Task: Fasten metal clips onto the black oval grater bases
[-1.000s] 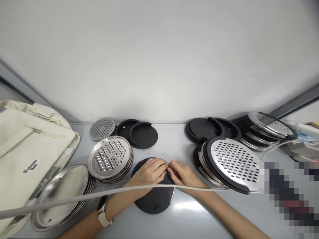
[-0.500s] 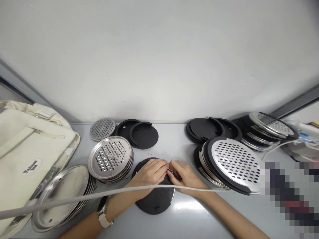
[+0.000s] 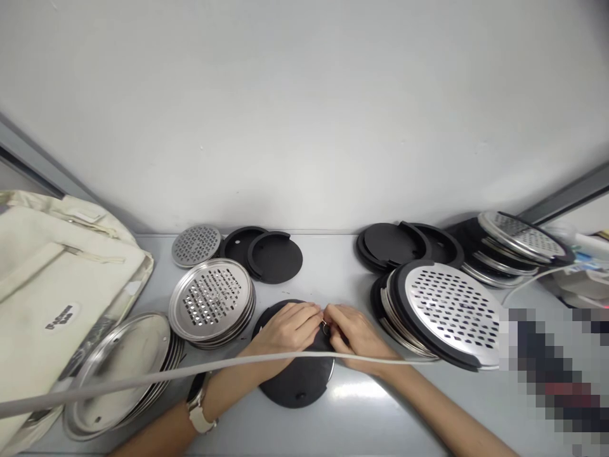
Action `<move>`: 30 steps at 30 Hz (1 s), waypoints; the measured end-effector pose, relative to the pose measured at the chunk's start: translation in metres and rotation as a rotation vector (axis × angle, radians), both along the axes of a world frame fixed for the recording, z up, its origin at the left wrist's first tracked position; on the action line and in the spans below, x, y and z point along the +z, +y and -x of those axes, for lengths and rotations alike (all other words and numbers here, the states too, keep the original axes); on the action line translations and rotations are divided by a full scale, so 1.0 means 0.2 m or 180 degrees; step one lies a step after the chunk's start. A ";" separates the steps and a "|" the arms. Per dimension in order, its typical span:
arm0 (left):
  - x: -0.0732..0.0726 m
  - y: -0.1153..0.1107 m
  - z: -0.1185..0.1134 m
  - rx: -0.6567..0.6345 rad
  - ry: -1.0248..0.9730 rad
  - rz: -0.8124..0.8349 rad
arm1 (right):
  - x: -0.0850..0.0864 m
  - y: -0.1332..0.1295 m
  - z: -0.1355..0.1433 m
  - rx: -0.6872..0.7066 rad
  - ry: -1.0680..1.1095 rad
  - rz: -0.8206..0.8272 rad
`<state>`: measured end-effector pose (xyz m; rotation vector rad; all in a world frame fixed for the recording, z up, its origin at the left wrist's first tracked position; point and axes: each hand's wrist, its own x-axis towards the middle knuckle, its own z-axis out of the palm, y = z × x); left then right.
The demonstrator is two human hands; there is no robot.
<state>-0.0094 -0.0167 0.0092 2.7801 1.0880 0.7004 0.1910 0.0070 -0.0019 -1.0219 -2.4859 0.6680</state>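
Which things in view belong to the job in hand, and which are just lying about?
In the job:
black disc under both hands
small metal piece at the fingers
likely also the perforated metal discs, plain metal discs and rimmed black discs

Lying about, it seems:
cream bag
pale cable across the view

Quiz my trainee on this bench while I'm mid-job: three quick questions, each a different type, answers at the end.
1. Fill in: the left hand and right hand meet over a round ____ disc.
2. True or false: the cream bag lies left of the perforated steel plate nearest the left hand.
3. The pale watch strap is on: A) right wrist; B) left wrist; C) neither.
Key: 1 black; 2 true; 3 B.
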 end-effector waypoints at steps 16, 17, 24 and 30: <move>0.00 -0.02 0.01 0.0039 0.0360 -0.0280 | 0.00 -0.01 0.02 -0.0171 0.0350 0.0193; 0.00 -0.02 0.01 0.0072 0.0339 -0.0268 | 0.00 -0.01 0.02 -0.0173 0.0352 0.0170; 0.02 -0.02 0.00 0.0339 0.0239 0.0001 | -0.02 -0.01 0.02 -0.0137 0.0374 0.0135; 0.03 -0.01 -0.01 0.0559 0.0022 0.0267 | -0.05 -0.02 0.01 -0.0225 0.0360 0.0073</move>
